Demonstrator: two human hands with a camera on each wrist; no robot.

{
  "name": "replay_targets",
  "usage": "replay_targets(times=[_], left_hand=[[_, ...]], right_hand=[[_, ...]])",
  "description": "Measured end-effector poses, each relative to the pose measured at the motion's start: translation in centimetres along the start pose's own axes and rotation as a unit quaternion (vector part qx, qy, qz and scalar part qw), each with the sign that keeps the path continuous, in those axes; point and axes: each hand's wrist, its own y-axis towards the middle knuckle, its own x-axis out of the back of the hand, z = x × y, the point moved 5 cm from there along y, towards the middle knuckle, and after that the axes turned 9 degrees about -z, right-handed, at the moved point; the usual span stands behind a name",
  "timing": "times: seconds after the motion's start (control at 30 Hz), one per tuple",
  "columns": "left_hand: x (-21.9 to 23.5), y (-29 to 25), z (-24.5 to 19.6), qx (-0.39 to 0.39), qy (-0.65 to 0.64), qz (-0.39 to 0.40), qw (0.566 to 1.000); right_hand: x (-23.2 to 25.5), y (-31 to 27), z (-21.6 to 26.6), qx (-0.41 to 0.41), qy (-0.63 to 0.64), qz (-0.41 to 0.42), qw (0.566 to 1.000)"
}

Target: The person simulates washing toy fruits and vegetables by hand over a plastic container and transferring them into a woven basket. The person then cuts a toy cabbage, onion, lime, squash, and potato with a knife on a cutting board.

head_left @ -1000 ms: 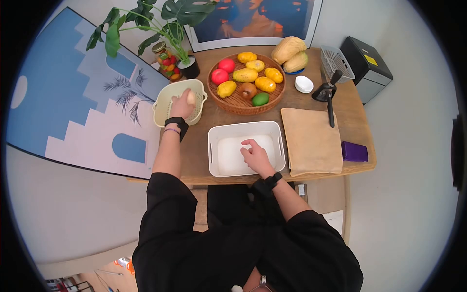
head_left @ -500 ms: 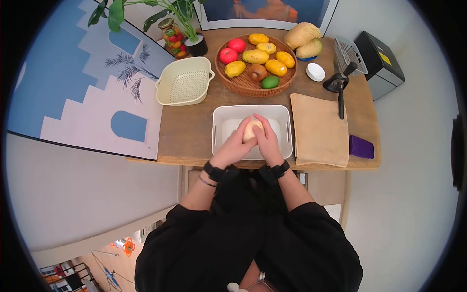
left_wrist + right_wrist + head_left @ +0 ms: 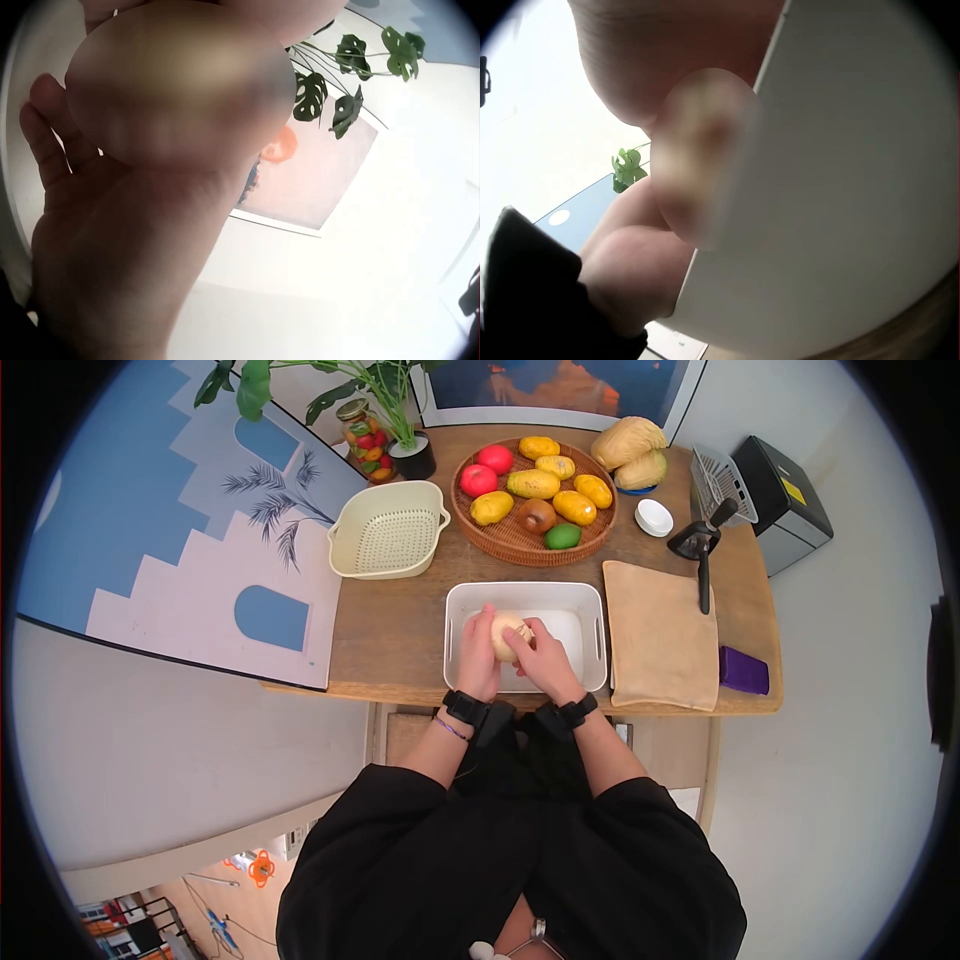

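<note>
A pale cream, round vegetable (image 3: 507, 642) is held between both hands over the white bin (image 3: 455, 600). From the left, my left hand (image 3: 478, 660) cradles it, with the fingers pointing up along its side. My right hand (image 3: 550, 663) grips its right side, the thumb lying across the top where the surface looks ridged. In the left wrist view, the left palm (image 3: 112, 217) sits under a blurred area covering what it holds. A similar blur hides the middle of the right wrist view, beside the bin's wall (image 3: 840, 180).
A cream colander (image 3: 390, 570) stands at left. Behind the bin is a wicker basket (image 3: 480, 542) of fruit. A beige cloth (image 3: 660, 640), a purple block (image 3: 743, 670), a black-handled tool (image 3: 703, 550) and a white bowl (image 3: 654, 517) lie to the right.
My left hand has come from the colander to the bin with the round vegetable, and the right hand has joined it there. Since half a second ago, both hands have turned it and shifted their hold.
</note>
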Motion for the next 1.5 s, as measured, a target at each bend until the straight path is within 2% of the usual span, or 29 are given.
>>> replay_targets(times=[0.03,0.1,0.23,0.3,0.33,0.37,0.4,0.53,0.57,0.6,0.63,0.7,0.8,0.93,1.0,1.03,1.1,1.13,1.2,1.23,1.3,1.43,1.5], left_hand=[[-0.2,-0.3,0.0,0.0,0.0,0.0,1.0],[-0.8,-0.9,-0.1,-0.014,-0.011,0.006,1.0],[-0.5,-0.7,0.5,-0.021,0.0,-0.022,1.0],[1.0,0.3,1.3,-0.07,-0.007,-0.076,0.995],[1.1,0.5,1.5,-0.069,-0.006,-0.076,0.995],[1.3,0.6,1.8,-0.049,-0.02,-0.08,0.995],[1.3,0.6,1.9,-0.03,-0.034,-0.084,0.995],[1.8,1.2,2.2,0.01,-0.047,-0.106,0.993],[1.9,1.8,2.9,0.053,-0.069,-0.051,0.995],[1.8,2.1,3.5,0.095,-0.092,0.004,0.991],[1.1,1.4,2.8,0.094,-0.091,0.003,0.991],[-0.6,-0.4,1.0,0.037,-0.004,0.03,0.999],[-1.6,-1.6,0.3,0.006,0.034,0.037,0.999],[-1.0,-0.6,1.0,-0.024,0.068,0.006,0.997],[-0.3,0.0,1.4,-0.013,0.038,0.006,0.999],[0.1,0.3,1.6,-0.014,0.038,0.006,0.999],[0.8,0.7,1.7,-0.037,0.001,0.001,0.999],[0.9,0.8,1.8,-0.037,0.001,0.001,0.999],[1.1,0.9,1.7,-0.062,0.012,-0.002,0.998],[0.4,0.1,0.9,-0.063,0.012,-0.002,0.998],[-1.1,-1.3,0.1,-0.018,0.032,0.01,0.999],[-1.4,-1.2,0.6,-0.007,0.01,0.04,0.999],[-0.9,-1.0,0.4,-0.059,-0.005,-0.03,0.998]], right_hand=[[0.0,0.1,0.0,0.0,-0.001,0.0,1.0],[0.1,0.3,-0.9,-0.075,0.096,0.007,0.992],[0.6,1.1,-2.0,-0.101,0.021,0.04,0.994],[0.8,1.4,-2.3,-0.001,0.053,-0.081,0.995],[0.3,1.8,-3.2,-0.002,0.054,-0.082,0.995],[0.0,2.0,-2.7,0.143,0.026,-0.1,0.984],[-0.2,1.3,-1.4,0.286,-0.003,-0.115,0.951],[0.0,0.2,0.2,0.307,-0.049,-0.106,0.944],[0.1,0.6,-0.2,0.165,0.015,-0.074,0.983],[0.1,0.5,-0.6,0.018,0.079,-0.038,0.996],[0.7,0.2,0.4,0.018,0.079,-0.038,0.996],[1.6,-0.3,0.7,-0.1,0.114,-0.024,0.988],[1.8,0.0,-0.3,-0.07,0.147,-0.07,0.984],[1.4,-0.1,-0.3,-0.02,0.234,-0.077,0.969],[0.9,-0.3,0.0,0.032,0.101,-0.043,0.993],[0.6,0.2,-0.7,0.033,0.101,-0.043,0.993],[0.6,0.7,-0.6,0.188,0.03,-0.116,0.975],[0.6,0.6,-0.6,0.188,0.031,-0.116,0.975],[0.4,0.4,-0.8,0.12,0.048,-0.104,0.986],[1.0,0.0,0.5,0.12,0.049,-0.104,0.986],[1.2,-0.7,0.5,-0.09,0.06,0.005,0.994],[1.1,0.0,-1.1,-0.065,0.086,-0.015,0.994],[1.1,0.1,-1.0,-0.016,0.071,-0.048,0.996]])
